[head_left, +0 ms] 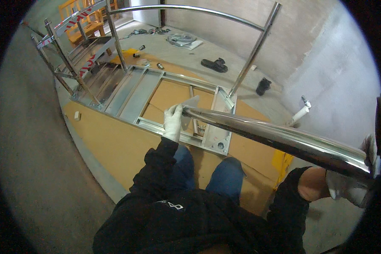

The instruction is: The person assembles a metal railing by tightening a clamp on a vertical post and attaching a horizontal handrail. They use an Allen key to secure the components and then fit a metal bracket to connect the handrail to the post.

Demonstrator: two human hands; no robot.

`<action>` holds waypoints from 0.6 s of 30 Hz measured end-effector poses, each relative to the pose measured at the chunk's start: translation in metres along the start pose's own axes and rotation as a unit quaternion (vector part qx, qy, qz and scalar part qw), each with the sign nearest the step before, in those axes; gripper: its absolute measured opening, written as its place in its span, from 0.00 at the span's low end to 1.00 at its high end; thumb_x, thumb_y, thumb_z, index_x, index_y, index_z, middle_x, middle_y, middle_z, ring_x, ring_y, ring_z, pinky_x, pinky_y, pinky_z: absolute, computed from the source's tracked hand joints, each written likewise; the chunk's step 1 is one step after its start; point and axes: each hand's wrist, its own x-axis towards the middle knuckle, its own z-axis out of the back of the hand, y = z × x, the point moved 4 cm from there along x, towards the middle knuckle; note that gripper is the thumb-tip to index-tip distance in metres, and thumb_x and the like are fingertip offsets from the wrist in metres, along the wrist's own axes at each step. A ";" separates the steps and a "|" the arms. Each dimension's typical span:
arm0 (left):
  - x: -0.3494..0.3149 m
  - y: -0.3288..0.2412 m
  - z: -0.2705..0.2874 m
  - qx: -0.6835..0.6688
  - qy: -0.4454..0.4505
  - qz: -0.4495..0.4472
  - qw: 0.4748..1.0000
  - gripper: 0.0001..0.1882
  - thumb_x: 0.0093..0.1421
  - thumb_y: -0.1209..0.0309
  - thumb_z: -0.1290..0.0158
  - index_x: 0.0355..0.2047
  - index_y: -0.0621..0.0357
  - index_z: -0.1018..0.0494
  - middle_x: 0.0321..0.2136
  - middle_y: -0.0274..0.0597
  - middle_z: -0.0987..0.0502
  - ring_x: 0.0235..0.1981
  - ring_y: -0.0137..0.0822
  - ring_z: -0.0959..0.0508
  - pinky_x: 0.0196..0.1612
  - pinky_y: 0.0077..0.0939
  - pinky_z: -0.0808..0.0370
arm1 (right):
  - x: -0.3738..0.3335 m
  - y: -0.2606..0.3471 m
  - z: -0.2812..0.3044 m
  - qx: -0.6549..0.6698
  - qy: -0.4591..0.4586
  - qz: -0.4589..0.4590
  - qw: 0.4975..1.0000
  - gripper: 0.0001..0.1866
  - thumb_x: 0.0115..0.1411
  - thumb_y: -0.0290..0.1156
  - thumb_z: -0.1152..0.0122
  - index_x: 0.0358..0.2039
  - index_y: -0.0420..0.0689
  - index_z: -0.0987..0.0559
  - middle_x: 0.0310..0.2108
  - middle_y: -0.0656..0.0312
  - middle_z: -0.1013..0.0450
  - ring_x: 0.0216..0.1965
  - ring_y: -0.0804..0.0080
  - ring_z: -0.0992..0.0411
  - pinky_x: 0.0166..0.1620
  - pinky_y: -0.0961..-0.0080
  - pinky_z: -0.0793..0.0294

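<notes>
Grey floor with brown cardboard under a metal frame, black slippers nearby

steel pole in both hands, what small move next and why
Perhaps use the left hand to lower its end of the steel pole toward the metal frame: that end appears held above it, while the right hand grips the other end.

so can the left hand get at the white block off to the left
Probably not right now: the left hand is holding the far end of the shiny tube, and the white block lies well off to its left, though nothing covers it.
</notes>
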 end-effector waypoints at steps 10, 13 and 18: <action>-0.055 -0.052 -0.050 -0.180 0.204 0.102 0.957 0.24 0.62 0.60 0.48 0.52 0.64 0.33 0.43 0.43 0.27 0.43 0.34 0.26 0.44 0.32 0.25 | -0.091 -0.079 -0.029 -0.174 0.089 -0.190 0.962 0.19 0.51 0.33 0.32 0.41 0.40 0.27 0.32 0.66 0.28 0.31 0.80 0.30 0.35 0.80 0.29; -0.072 -0.084 -0.065 -0.161 0.245 0.093 0.951 0.23 0.62 0.61 0.48 0.51 0.65 0.32 0.41 0.43 0.26 0.41 0.33 0.25 0.43 0.30 0.25 | -0.109 -0.110 -0.053 -0.162 0.155 -0.245 0.943 0.19 0.50 0.33 0.31 0.41 0.40 0.27 0.33 0.65 0.28 0.32 0.80 0.29 0.35 0.79 0.28; -0.086 -0.129 -0.081 -0.177 0.280 0.054 0.942 0.22 0.62 0.63 0.48 0.50 0.66 0.31 0.37 0.42 0.24 0.38 0.32 0.24 0.42 0.27 0.24 | -0.131 -0.166 -0.075 -0.118 0.193 -0.320 0.920 0.21 0.48 0.32 0.29 0.41 0.40 0.26 0.35 0.63 0.26 0.34 0.79 0.28 0.37 0.78 0.26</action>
